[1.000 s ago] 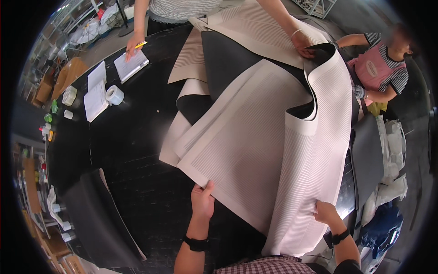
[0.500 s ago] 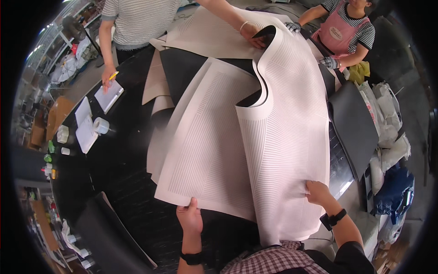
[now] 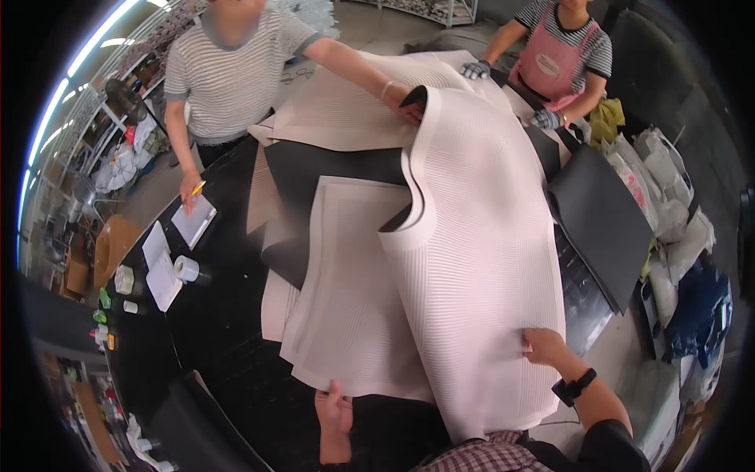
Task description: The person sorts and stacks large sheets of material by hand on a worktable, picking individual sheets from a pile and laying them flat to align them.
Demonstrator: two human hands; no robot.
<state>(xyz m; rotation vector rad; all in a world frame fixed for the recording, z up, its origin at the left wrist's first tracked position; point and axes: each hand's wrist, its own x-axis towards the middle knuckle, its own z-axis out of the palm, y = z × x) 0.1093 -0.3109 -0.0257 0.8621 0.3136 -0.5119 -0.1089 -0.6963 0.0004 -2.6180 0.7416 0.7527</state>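
A large pale pink ribbed mat point(image 3: 480, 236) with a dark backing drapes in a curved fold over the table's near right part. My right hand point(image 3: 544, 346) is closed on it near its right side; the fingertips are partly hidden. A flatter pale mat point(image 3: 362, 267) lies to its left, over other sheets. By its near edge my left hand point(image 3: 335, 413) holds this one, thumb on top and fingers underneath. At the far end, the hand point(image 3: 405, 110) of a person opposite grips the folded mat's upper edge.
The table point(image 3: 228, 315) is black. Notebooks point(image 3: 163, 275) and a tape roll point(image 3: 185, 268) lie at left, by the other person's pen point(image 3: 198, 188). A dark folded sheet point(image 3: 602, 220) hangs at right, near plastic bags point(image 3: 664, 189). A gloved person point(image 3: 554, 63) stands far right.
The view has tilted upward. The flatter mat has swung straighter, its near left corner shifting right, with my left hand still on its edge. The folded mat's far end leans further left.
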